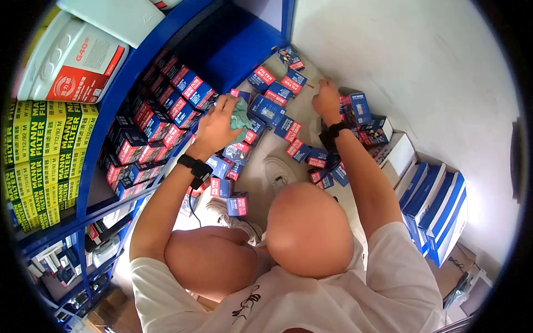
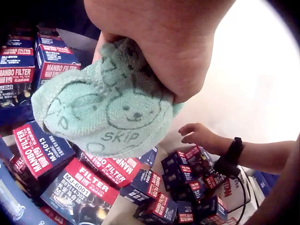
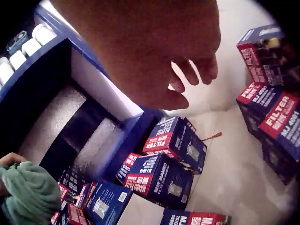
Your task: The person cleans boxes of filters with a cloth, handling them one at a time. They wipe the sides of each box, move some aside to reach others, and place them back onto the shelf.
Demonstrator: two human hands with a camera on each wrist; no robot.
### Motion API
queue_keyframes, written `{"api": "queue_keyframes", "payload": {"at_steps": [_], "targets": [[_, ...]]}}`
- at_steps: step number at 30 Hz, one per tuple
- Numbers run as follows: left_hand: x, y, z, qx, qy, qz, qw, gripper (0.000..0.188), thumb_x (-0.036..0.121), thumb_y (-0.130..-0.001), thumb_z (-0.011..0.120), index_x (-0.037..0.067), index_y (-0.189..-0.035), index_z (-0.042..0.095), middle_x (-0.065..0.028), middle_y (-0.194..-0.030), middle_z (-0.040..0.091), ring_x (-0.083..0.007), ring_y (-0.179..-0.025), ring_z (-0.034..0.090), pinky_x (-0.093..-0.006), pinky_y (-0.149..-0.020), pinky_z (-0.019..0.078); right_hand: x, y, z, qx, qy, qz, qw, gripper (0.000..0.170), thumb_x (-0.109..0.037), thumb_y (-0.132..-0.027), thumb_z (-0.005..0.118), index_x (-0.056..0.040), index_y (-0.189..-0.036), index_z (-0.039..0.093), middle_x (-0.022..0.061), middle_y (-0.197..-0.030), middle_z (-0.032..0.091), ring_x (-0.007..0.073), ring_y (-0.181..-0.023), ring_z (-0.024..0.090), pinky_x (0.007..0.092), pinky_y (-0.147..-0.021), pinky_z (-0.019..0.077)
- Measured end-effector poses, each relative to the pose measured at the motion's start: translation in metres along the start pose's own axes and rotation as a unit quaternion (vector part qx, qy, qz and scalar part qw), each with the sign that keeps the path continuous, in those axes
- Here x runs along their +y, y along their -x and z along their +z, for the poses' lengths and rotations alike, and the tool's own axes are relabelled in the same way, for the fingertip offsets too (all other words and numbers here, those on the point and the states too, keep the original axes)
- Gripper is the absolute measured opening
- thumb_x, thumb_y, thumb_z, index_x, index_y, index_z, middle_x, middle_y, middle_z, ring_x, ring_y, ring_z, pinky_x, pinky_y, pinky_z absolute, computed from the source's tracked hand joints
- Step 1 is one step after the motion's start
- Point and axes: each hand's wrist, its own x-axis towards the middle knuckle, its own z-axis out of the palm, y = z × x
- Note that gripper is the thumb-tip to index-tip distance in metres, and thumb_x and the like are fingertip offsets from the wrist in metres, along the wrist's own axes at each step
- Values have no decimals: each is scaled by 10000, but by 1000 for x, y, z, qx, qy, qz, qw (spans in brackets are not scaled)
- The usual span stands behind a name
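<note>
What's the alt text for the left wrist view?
Left hand holding a mint-green cloth printed with an animal face and "SKIP", above jumbled blue-and-red filter boxes. At right, the empty right hand, black band on its wrist, is near more boxes.

Cloth mint green, darker cartoon print — boxes navy, red, seemingly white-lettered.

The green cloth looks soft and rough like terry, the filter boxes smooth printed cardboard, the white jug smooth plastic.
</note>
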Motion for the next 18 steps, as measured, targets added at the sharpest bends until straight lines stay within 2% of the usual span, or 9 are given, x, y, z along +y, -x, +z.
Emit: {"api": "queue_keyframes", "payload": {"at_steps": [1,2,4,8,10,11,13,17,18], "targets": [[4,-2,-2,-4,-8,-2,1000,718,217,-732,795,110,-1364,472,-106,-1348,494,-412,-1088,618,-467,-900,557,-2,4,-14,12,68,35,997,368,-57,-758,659,-15,-1122,618,190,-1167,594,410,-1118,572,497,-926,501],[7,-5,-2,-4,-7,3,1000,718,217,-732,795,110,-1364,472,-106,-1348,494,-412,-1088,618,-467,-900,557,4,6,-19,15,70,38,997,368,-57,-758,659,-15,-1122,618,190,-1167,594,410,-1118,572,497,-926,501],[13,-10,-1,-5,-23,16,1000,732,220,-728,802,114,-1370,467,-109,-1353,492,-411,-1091,618,-465,-899,559,24,12,-29,60,151,69,984,383,-81,-736,706,-31,-1104,613,188,-1155,581,399,-1084,574,497,-901,501],[27,-23,7,-25,-20,45,998,751,214,-715,820,123,-1371,467,-110,-1349,494,-408,-1106,612,-474,-891,560,53,24,-49,95,200,113,969,361,-114,-749,714,-30,-1082,604,202,-1152,581,392,-1068,583,498,-903,503],[33,-29,9,-26,-18,58,998,757,209,-711,824,123,-1371,465,-108,-1339,497,-411,-1110,607,-478,-886,560,62,32,-61,41,219,160,962,394,-186,-760,738,-10,-1079,588,203,-1126,590,394,-1059,603,496,-900,507],[35,-32,11,-29,-14,63,998,758,210,-711,823,123,-1373,463,-107,-1336,498,-412,-1104,608,-477,-884,560,67,34,-60,41,220,165,960,394,-186,-760,738,-10,-1079,588,203,-1126,590,394,-1059,603,496,-900,507],[38,-36,13,-19,-10,81,996,759,213,-708,820,122,-1372,463,-103,-1331,499,-413,-1087,613,-469,-873,561,77,36,-54,23,174,230,957,483,-268,-750,766,9,-1095,570,210,-1139,602,406,-1024,636,500,-886,516],[42,-38,12,-25,-14,80,996,753,216,-705,818,119,-1366,470,-101,-1334,499,-411,-1079,617,-463,-866,562,78,43,-56,2,178,176,968,562,-340,-741,780,11,-1116,553,204,-1135,631,407,-993,667,501,-863,536],[46,-38,8,-38,-8,66,997,734,200,-725,801,116,-1373,468,-107,-1354,488,-398,-1139,591,-461,-904,544,71,41,-57,13,179,151,972,576,-372,-747,774,8,-1118,552,197,-1109,649,396,-980,676,500,-854,544]]}}
